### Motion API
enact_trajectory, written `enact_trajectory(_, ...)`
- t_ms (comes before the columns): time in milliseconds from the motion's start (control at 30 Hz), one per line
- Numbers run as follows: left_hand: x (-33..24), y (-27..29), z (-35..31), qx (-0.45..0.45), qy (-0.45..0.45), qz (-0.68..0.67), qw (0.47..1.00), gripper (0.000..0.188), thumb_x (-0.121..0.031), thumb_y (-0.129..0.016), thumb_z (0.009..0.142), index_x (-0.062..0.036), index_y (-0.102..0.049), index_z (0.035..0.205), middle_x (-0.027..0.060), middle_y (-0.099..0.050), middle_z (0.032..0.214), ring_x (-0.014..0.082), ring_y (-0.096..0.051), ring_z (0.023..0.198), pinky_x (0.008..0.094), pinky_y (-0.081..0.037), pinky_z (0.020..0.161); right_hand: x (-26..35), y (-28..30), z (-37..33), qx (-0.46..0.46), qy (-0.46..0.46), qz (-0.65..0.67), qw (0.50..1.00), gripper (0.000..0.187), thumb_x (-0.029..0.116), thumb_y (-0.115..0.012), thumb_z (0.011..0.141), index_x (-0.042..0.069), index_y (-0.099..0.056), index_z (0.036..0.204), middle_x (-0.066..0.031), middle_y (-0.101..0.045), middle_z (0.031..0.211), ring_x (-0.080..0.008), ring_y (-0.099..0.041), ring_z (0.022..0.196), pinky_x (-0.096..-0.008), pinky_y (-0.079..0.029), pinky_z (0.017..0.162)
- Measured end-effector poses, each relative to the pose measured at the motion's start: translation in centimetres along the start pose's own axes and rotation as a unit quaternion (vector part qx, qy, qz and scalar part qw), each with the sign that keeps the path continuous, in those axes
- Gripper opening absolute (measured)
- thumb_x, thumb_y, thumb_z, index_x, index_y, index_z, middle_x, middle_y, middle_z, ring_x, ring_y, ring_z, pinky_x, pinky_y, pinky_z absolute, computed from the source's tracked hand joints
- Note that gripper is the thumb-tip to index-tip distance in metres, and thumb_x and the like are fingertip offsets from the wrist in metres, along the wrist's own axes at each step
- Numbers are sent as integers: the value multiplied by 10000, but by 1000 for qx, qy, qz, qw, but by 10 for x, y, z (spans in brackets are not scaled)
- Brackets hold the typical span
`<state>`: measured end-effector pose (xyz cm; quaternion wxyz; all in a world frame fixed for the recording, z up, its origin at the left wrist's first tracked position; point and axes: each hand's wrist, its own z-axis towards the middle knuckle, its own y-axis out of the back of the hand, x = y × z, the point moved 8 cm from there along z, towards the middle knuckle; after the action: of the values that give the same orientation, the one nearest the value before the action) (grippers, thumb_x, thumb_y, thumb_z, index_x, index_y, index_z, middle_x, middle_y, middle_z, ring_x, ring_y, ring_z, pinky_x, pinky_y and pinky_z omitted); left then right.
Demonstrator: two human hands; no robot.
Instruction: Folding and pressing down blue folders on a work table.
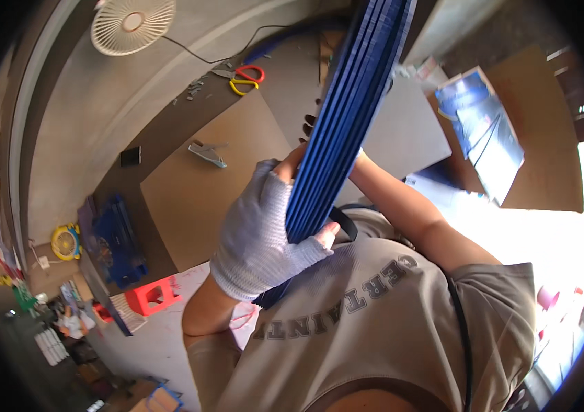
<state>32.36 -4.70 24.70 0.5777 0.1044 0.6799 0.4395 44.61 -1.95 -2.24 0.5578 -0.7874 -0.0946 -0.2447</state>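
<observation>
A tall stack of thin blue boards or folded sheets [347, 123] stands slanted in front of my chest, its layered edges facing up. My left hand [254, 230], in a grey fingerless glove, is closed round the lower part of the stack, with the thumb on the near side. My right hand [358, 158] is at the stack's far right side and mostly hidden behind it; dark fingertip-like shapes show past its left edge. Left of the stack, a stapler [209, 154] lies on a brown cardboard sheet [189, 199].
Scissors [240, 77] with red and yellow handles lie near scattered staples [196, 88]. A white fan [132, 24] is at upper left. Blue printed sheets [477, 123] rest on cardboard at right. Blue folded pieces [117, 240] and a red plastic stool [154, 295] stand at left.
</observation>
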Motion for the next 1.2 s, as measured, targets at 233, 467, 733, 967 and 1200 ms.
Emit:
enact_trajectory(233,12,4,-18,-18,41,-162,986,466,-216,-635,819,15,-545,1214,117,-552,919,193,-539,814,279,-429,740,-6,-32,-13,143,-61,265,952,439,424,-461,923,60,-589,1131,-111,-651,1042,-238,-620,933,-423,-459,930)
enact_trajectory(467,7,6,-39,-16,37,-131,991,362,-138,-615,836,-1,-581,1170,108,-586,884,158,-543,734,261,-432,667,-66,4,47,134,-118,313,933,371,342,-451,943,46,-592,1116,-105,-654,1035,-222,-634,892,-393,-491,893)
enact_trajectory(733,-30,23,-66,-83,4,9,996,358,-22,-637,782,-56,-611,1138,123,-627,920,231,-586,762,307,-460,692,-17,-74,-33,119,-85,232,962,331,286,-465,940,19,-606,1074,-119,-660,1000,-233,-639,867,-416,-505,872)
enact_trajectory(967,-37,28,-103,-103,-59,13,993,409,-31,-706,727,-54,-615,1125,131,-627,926,236,-587,769,309,-462,689,-31,-93,-56,128,-66,233,962,342,315,-570,883,19,-635,1042,-138,-662,993,-236,-645,870,-410,-518,852)
enact_trajectory(1200,-31,46,-175,-119,-67,9,991,382,-18,-692,747,-41,-615,1120,129,-629,918,225,-597,769,303,-469,696,-83,-112,-81,134,-32,234,962,328,280,-578,886,4,-635,1053,-132,-671,974,-223,-658,805,-380,-554,767)
